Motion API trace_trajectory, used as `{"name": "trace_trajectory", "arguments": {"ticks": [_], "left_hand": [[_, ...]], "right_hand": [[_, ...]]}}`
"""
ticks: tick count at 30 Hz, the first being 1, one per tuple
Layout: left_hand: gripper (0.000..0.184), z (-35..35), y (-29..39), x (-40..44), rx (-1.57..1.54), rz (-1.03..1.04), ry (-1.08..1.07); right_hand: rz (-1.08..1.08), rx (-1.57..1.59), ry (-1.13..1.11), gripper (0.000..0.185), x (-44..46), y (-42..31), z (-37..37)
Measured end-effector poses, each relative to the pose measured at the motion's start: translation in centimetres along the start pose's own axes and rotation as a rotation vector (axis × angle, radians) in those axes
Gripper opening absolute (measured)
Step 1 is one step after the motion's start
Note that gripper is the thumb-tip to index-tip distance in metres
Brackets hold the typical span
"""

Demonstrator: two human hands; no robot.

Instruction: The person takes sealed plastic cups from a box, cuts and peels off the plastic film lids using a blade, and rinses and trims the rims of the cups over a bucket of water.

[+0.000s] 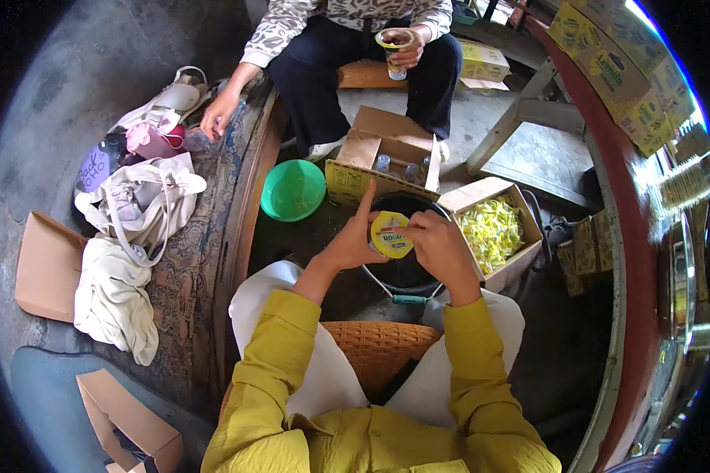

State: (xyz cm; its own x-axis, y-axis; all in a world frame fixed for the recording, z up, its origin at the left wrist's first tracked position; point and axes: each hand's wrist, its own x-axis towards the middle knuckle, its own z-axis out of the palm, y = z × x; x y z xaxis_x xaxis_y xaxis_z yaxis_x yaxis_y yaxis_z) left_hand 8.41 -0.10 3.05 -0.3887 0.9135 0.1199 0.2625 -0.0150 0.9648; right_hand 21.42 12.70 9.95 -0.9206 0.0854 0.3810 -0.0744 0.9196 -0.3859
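In the head view my left hand [353, 236] is wrapped round a drink cup [391, 244], its printed yellow lid turned up toward me and the index finger stretched upward. My right hand [440, 246] is closed, with its fingertips against the lid's right edge; whatever they may pinch there is hidden. Below both hands stands a black bucket [406, 277] with a green-gripped handle [409, 299]. To its right, an open carton [491, 191] holds many small yellow-green packets [491, 231].
A person facing me holds a filled cup [395, 49] and reaches toward several bags [146, 189]. An open box [383, 130] with several clear cups and a green basin [293, 190] lie beyond the bucket. Stacked yellow cartons [611, 67] stand on the right.
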Motion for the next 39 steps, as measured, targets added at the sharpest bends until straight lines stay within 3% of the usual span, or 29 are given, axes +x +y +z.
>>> {"name": "trace_trajectory", "arguments": {"ticks": [28, 39], "left_hand": [[0.124, 0.2, -0.3, 0.3, -0.017, -0.04, 0.003], [0.123, 0.0, -0.6, 0.3, 0.018, -0.034, 0.027]], "right_hand": [[-0.03, -0.158, -0.008, 0.024, -0.3, 1.4, 1.4], [0.049, -0.145, 0.066, 0.02, -1.3, 5.0, 0.6]]}}
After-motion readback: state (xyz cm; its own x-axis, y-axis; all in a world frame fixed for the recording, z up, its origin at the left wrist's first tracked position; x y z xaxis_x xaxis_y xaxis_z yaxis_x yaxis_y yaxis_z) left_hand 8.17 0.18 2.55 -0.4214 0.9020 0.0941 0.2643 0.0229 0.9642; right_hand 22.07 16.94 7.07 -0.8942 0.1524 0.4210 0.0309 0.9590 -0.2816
